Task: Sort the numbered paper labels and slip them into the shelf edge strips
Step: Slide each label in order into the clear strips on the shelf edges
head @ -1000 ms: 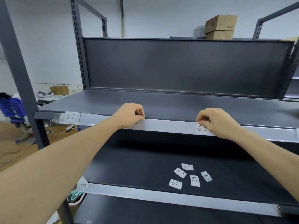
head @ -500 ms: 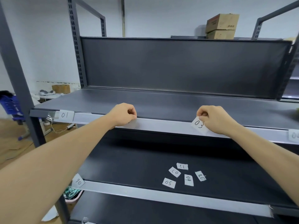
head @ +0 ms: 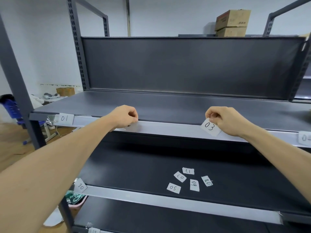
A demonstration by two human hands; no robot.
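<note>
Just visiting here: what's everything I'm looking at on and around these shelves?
shelving: one unit, dark grey, fills view
upper edge strip: one, pale, front of upper shelf
lower edge strip: one, pale, front of lower shelf
label 01: one, white, left end of upper strip
label 03: one, white, tilted against upper strip
label 04: one, white, upper strip, cut off at right
corner label: one, white, tilted at lower strip's left end
loose labels: five, white, lying on lower shelf
cardboard boxes: two, brown, stacked top right
blue chair: one, far left
left hand: one, fingers curled at upper strip over a mostly hidden label
right hand: one, fingers pinch label 03
</note>
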